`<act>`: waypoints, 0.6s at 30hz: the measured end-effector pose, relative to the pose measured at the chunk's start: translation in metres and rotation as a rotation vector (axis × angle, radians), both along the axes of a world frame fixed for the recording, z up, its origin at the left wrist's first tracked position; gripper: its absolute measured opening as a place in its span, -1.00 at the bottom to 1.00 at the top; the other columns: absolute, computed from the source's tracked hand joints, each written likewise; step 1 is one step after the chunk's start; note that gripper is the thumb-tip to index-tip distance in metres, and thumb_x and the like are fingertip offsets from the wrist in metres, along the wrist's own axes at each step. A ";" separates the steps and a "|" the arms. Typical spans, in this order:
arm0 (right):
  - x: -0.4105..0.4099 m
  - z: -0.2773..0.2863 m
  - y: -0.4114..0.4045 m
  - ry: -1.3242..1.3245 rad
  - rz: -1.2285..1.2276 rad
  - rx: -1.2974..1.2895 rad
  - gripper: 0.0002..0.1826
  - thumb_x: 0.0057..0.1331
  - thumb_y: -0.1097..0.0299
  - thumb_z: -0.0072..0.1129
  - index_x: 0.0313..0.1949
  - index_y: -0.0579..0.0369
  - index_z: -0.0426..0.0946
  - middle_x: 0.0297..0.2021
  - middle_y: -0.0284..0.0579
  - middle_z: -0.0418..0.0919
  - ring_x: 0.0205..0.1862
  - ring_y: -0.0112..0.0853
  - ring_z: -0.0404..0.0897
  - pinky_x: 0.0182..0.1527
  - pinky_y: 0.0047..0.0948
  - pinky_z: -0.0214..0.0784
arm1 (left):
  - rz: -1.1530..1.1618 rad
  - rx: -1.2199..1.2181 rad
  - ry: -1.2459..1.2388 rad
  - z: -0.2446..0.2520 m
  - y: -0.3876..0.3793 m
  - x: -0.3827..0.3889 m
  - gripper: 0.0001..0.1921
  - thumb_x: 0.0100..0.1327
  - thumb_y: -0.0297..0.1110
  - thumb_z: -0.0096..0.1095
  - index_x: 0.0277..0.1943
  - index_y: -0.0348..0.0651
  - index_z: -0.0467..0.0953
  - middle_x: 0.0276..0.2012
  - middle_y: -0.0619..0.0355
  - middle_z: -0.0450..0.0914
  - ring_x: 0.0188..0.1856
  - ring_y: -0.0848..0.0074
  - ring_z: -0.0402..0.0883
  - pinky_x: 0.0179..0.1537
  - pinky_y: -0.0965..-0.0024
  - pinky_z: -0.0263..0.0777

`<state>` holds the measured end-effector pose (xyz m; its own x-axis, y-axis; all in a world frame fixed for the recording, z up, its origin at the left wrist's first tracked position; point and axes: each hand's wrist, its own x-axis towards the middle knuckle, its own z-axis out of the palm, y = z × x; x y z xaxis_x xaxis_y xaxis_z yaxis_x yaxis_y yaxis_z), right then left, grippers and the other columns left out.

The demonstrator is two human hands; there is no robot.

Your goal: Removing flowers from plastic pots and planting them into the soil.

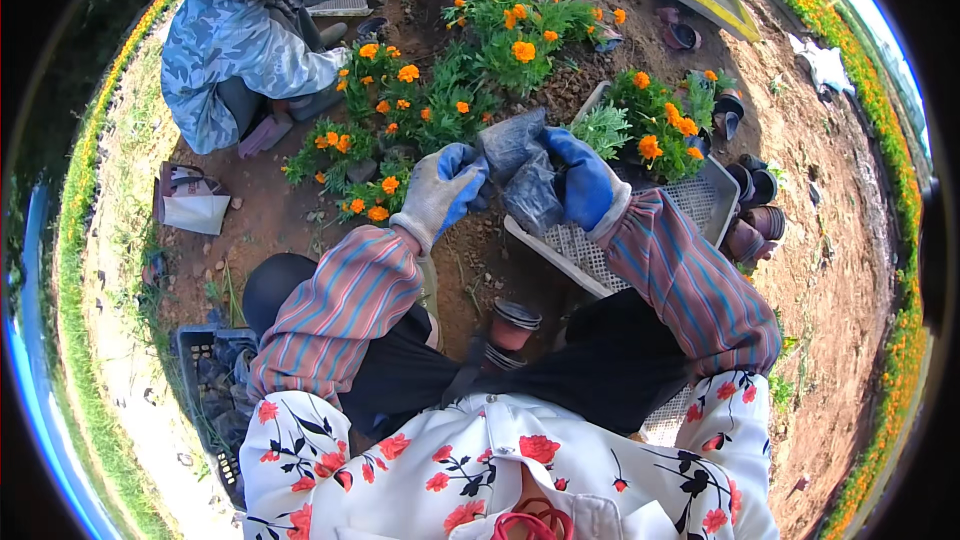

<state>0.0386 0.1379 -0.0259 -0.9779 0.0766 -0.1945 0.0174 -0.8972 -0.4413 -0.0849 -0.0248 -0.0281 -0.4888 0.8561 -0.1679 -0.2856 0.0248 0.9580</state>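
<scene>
A crumpled dark plastic film, likely a nursery grow bag [523,169], is stretched between my two gloved hands at chest front. My left hand [442,187], in a grey and blue coated work glove, pinches its left edge. On the other side my right hand [585,181], gloved alike, grips the upper right of the plastic; some fingers are hidden. Orange-flowered marigold plants [420,97] stand on the soil just beyond. Under my right forearm lies a white mesh-bottomed tray [581,251], with more marigolds [660,124] at its far end.
Stacked plastic pots [514,326] stand between my knees. A dark crate [217,379] of black plastic bags is at my left. Several loose pots [757,214] lie right of the tray. A co-worker [240,67] in a straw hat crouches ahead left, near a white bag [193,202].
</scene>
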 end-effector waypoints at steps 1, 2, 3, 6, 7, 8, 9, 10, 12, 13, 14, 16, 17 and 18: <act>0.000 -0.001 0.001 -0.012 0.010 -0.007 -0.68 0.34 0.24 -0.31 -0.08 0.14 0.35 -0.19 -0.09 0.48 -0.19 -0.28 0.50 -0.06 -0.19 0.35 | -0.001 -0.073 0.027 -0.002 0.001 -0.001 -0.86 0.17 -0.47 0.07 -0.22 -0.32 0.40 -0.43 0.16 0.49 -0.47 0.60 0.49 -0.43 0.51 0.46; -0.001 -0.004 0.003 -0.013 0.012 -0.008 -0.68 0.34 0.24 -0.31 -0.08 0.14 0.35 -0.19 -0.09 0.48 -0.19 -0.28 0.50 -0.06 -0.19 0.35 | 0.001 -0.075 0.026 -0.003 0.001 -0.001 -0.86 0.17 -0.47 0.07 -0.22 -0.32 0.40 -0.43 0.16 0.49 -0.47 0.60 0.49 -0.43 0.51 0.46; -0.002 -0.009 0.004 0.018 0.044 -0.059 -0.68 0.34 0.25 -0.31 -0.08 0.13 0.35 -0.21 -0.10 0.49 -0.20 -0.28 0.50 -0.07 -0.20 0.36 | 0.009 -0.091 0.056 -0.004 0.001 -0.001 -0.84 0.17 -0.43 0.06 -0.22 -0.32 0.42 -0.46 0.14 0.51 -0.49 0.58 0.50 -0.46 0.52 0.44; -0.006 -0.019 0.009 0.017 0.031 -0.070 -0.70 0.33 0.27 -0.31 -0.09 0.13 0.35 -0.23 -0.10 0.49 -0.22 -0.28 0.51 -0.09 -0.21 0.37 | 0.107 -0.065 0.047 -0.007 -0.003 -0.004 -0.82 0.18 -0.39 0.04 -0.22 -0.31 0.44 -0.49 0.12 0.53 -0.51 0.56 0.52 -0.50 0.54 0.44; -0.007 -0.020 0.011 -0.016 -0.021 -0.024 -0.70 0.33 0.28 -0.31 -0.09 0.14 0.35 -0.24 -0.10 0.49 -0.23 -0.27 0.51 -0.09 -0.21 0.37 | 0.190 -0.017 0.009 -0.007 -0.003 -0.007 -0.83 0.19 -0.41 0.02 -0.22 -0.30 0.45 -0.49 0.11 0.53 -0.52 0.56 0.52 -0.50 0.55 0.44; -0.010 -0.021 0.013 -0.099 -0.064 -0.016 -0.70 0.33 0.28 -0.31 -0.09 0.16 0.35 -0.23 -0.08 0.49 -0.23 -0.26 0.51 -0.09 -0.20 0.37 | 0.219 -0.023 -0.006 -0.007 -0.004 -0.011 -0.82 0.19 -0.39 0.07 -0.19 -0.28 0.45 -0.43 0.15 0.53 -0.46 0.58 0.52 -0.42 0.54 0.46; -0.010 -0.021 0.014 -0.100 -0.061 -0.017 -0.70 0.33 0.28 -0.31 -0.09 0.16 0.35 -0.23 -0.08 0.49 -0.23 -0.26 0.51 -0.09 -0.20 0.37 | 0.222 -0.024 -0.006 -0.004 -0.004 -0.009 -0.82 0.19 -0.39 0.07 -0.19 -0.28 0.45 -0.43 0.15 0.53 -0.46 0.58 0.52 -0.42 0.54 0.46; -0.009 -0.020 0.015 -0.102 -0.044 -0.058 -0.70 0.33 0.27 -0.29 -0.08 0.15 0.34 -0.23 -0.08 0.49 -0.20 -0.24 0.50 -0.07 -0.18 0.35 | 0.225 -0.051 0.041 -0.001 -0.002 -0.006 -0.80 0.18 -0.39 0.11 -0.17 -0.28 0.44 -0.39 0.17 0.53 -0.41 0.59 0.52 -0.35 0.53 0.45; -0.009 -0.019 0.012 -0.090 -0.007 -0.050 -0.71 0.33 0.27 -0.26 -0.08 0.15 0.35 -0.22 -0.10 0.49 -0.18 -0.26 0.50 -0.05 -0.20 0.34 | 0.169 -0.059 0.214 -0.004 0.001 0.002 -0.70 0.12 -0.34 0.23 -0.12 -0.28 0.43 -0.30 0.22 0.51 -0.25 0.59 0.50 -0.16 0.52 0.40; -0.009 -0.018 0.009 -0.090 0.001 -0.050 -0.71 0.33 0.27 -0.26 -0.08 0.15 0.35 -0.22 -0.10 0.49 -0.18 -0.26 0.50 -0.05 -0.20 0.34 | 0.173 -0.022 0.309 -0.011 0.001 0.004 -0.66 0.03 -0.37 0.30 -0.13 -0.28 0.43 -0.32 0.17 0.52 -0.24 0.49 0.52 -0.14 0.47 0.39; -0.009 -0.018 0.005 -0.055 0.015 0.003 -0.71 0.33 0.28 -0.25 -0.09 0.14 0.36 -0.22 -0.11 0.48 -0.18 -0.29 0.50 -0.05 -0.24 0.35 | 0.164 -0.069 0.686 -0.014 -0.003 -0.002 -0.62 -0.04 -0.37 0.34 -0.14 -0.27 0.43 -0.28 0.11 0.51 -0.26 0.40 0.53 -0.17 0.42 0.40; -0.009 -0.017 -0.001 -0.047 0.028 0.017 -0.73 0.33 0.31 -0.23 -0.09 0.13 0.37 -0.21 -0.16 0.48 -0.19 -0.35 0.49 -0.06 -0.32 0.36 | 0.149 -0.125 1.059 -0.011 -0.008 -0.003 -0.57 -0.12 -0.36 0.38 -0.14 -0.26 0.43 -0.25 0.04 0.51 -0.28 0.31 0.54 -0.21 0.37 0.41; -0.008 -0.016 -0.003 -0.048 0.034 0.013 -0.73 0.33 0.31 -0.23 -0.09 0.13 0.37 -0.21 -0.16 0.48 -0.19 -0.35 0.49 -0.06 -0.32 0.36 | 0.152 -0.200 1.082 -0.010 -0.009 0.001 -0.59 -0.14 -0.40 0.36 -0.16 -0.28 0.44 -0.28 0.05 0.52 -0.25 0.30 0.54 -0.17 0.35 0.39; -0.007 -0.015 -0.002 -0.027 0.058 0.009 -0.73 0.33 0.30 -0.24 -0.08 0.13 0.37 -0.20 -0.15 0.47 -0.19 -0.35 0.49 -0.07 -0.32 0.36 | 0.152 -0.266 1.105 -0.008 -0.007 0.003 -0.60 -0.15 -0.43 0.34 -0.18 -0.29 0.45 -0.31 0.05 0.53 -0.22 0.29 0.53 -0.14 0.34 0.37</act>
